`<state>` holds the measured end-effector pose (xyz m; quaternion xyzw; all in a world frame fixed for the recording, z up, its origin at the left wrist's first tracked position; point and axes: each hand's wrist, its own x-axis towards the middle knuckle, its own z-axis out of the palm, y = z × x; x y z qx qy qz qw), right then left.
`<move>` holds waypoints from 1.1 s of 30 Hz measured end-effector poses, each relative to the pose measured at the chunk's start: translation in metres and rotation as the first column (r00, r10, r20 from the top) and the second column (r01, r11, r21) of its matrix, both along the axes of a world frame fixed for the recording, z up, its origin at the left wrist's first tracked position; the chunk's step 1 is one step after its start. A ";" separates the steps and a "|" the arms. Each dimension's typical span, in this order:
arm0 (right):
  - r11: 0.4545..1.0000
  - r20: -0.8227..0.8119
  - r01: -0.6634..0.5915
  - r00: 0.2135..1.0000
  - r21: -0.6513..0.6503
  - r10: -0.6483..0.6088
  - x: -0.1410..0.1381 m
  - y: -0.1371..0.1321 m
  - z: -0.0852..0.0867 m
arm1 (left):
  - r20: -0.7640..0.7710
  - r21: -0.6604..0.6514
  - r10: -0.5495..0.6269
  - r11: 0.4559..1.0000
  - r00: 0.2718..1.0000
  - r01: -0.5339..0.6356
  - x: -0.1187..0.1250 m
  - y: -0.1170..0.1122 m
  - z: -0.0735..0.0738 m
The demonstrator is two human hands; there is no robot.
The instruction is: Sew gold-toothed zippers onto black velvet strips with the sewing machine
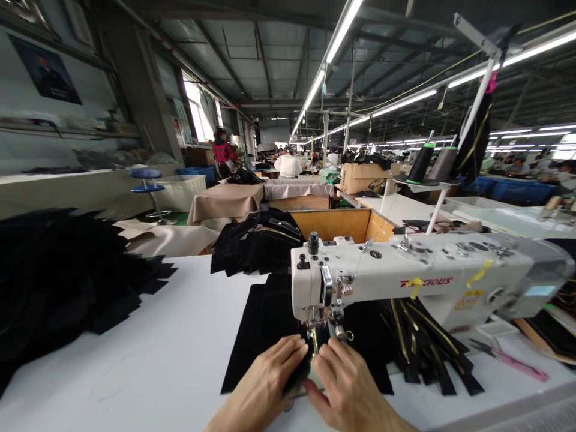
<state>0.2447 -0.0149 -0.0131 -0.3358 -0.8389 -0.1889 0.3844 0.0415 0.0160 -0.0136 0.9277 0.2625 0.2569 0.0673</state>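
Observation:
My left hand (278,373) is at the sewing machine's needle area, fingers together and closed on the edge of a black fabric panel (258,324). Close beside it, my right hand (344,384) has its fingers bent over the same black work, with the thumb stretched toward the left hand. Between the hands a gold-toothed zipper strip (315,341) runs up under the presser foot (324,318) of the white sewing machine (382,276). My fingers partly cover the seam, and the undersides of both hands are hidden.
Black zipper strips (432,345) lie under the machine arm, with pink-handled snips (517,360) to their right. A black fabric pile (58,282) covers the table's left side; another fabric stack (258,240) sits behind. Thread cones (422,163) stand at the back right.

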 end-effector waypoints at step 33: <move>0.905 -0.053 -0.113 0.994 -0.410 0.101 0.029 0.016 -0.009 | 0.003 0.030 -0.047 0.998 0.999 0.047 0.007 -0.003 0.010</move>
